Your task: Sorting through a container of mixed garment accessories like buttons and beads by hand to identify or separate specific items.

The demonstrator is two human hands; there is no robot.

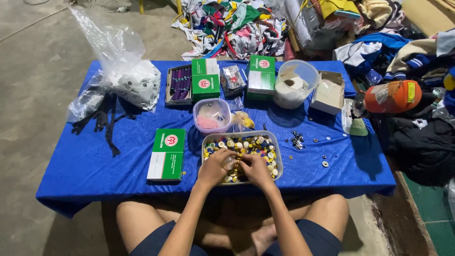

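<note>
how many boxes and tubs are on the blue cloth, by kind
Green and white boxes: 3
Open cardboard boxes: 2
Clear plastic tubs: 3, counting the tray of small round pieces that the left hand and right hand reach into
Total: 8

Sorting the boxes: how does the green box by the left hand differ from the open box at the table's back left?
The green box is shut, lying flat alone near the left hand; the open box shows rows of purple things inside. The green box sits at the front, the open box at the back. Both rest on the blue cloth.

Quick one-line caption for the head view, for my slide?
Seated person's left hand and right hand meet inside a clear tub of coloured buttons on a blue-clothed table.
</note>
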